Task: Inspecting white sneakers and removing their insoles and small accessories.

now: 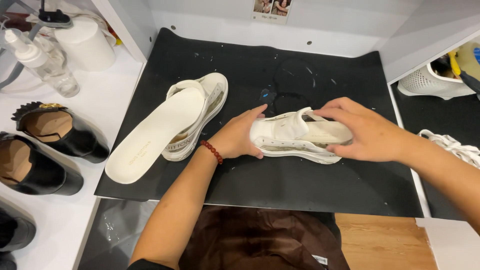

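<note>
A white sneaker (pixel 287 131) lies on its side in the middle of the black mat (pixel 260 185), its tongue pulled out and no laces in it. My left hand (pixel 239 136), with a red bead bracelet on the wrist, grips the sneaker's heel end. My right hand (pixel 364 129) covers and holds its toe end. The second white sneaker (pixel 212 97) stands to the left on the mat. A white insole (pixel 155 134) rests across that sneaker and sticks out toward the front left.
Black leather shoes (pixel 60 131) line the white shelf at left, behind them a clear spray bottle (pixel 42 62) and a white cylinder (pixel 86 44). White laces (pixel 452 146) lie at the right, with a white basket (pixel 432 82) behind. A brown cloth (pixel 260 240) lies below the mat.
</note>
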